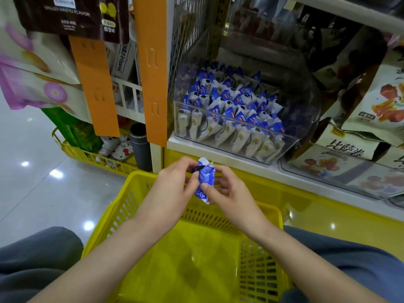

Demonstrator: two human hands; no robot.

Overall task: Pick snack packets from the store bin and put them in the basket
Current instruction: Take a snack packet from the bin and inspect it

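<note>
Packet: one blue-and-white packet (204, 182) was held between both hands, out of the bin and over the far rim of the basket (122, 206), not over its middle.
Left hand: the left hand (175, 182) pinched the packet's left edge, fingers (190, 169) curled narrowly round it.
Right hand: the right hand (231, 193) gripped the lower right, with its thumb pressed on the front and the rest curled behind.
Basket: it was yellow with slotted walls and sat between the person's knees. I could make out no packets on its bottom.
Bin: the clear bin (308, 106) stood on the shelf (218, 154), well stocked with like packets in leaning rows.
Stage, as judged: picked, not yet dropped.
Risk, misdrop: released where it was, the packet could strike the far rim and fall between the basket and the shelf base.
Risk, crushing: the wrapper looked crumpled under two grips, and more squeeze might break the contents or split a seam.
Risk, spill: the bin's front wall was low, so dragging one packet out could tip its neighbours over it.
</note>
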